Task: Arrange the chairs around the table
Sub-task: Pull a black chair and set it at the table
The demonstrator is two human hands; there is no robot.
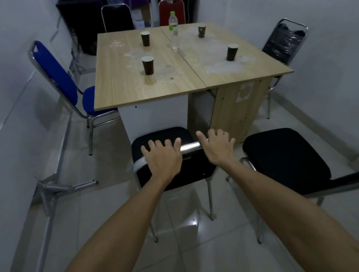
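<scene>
A black chair with a chrome frame (195, 170) stands at the near side of the wooden table (125, 88), its seat pointing at the table. My left hand (162, 156) and my right hand (218, 147) lie on the chrome top rail of its backrest, fingers spread and flat, not curled around it. A second black chair (283, 160) stands to the right, turned sideways, away from the table. A blue chair (62, 76) sits at the left side, a black chair (281, 44) at the right side, and a black chair (116, 17) and a red chair (171, 11) at the far side.
Several dark paper cups (148, 65) and a clear water bottle (173, 30) stand on the table. White walls close in on both sides. A metal bracket (68, 186) lies on the tiled floor at the left wall. Dark furniture stands beyond the far chairs.
</scene>
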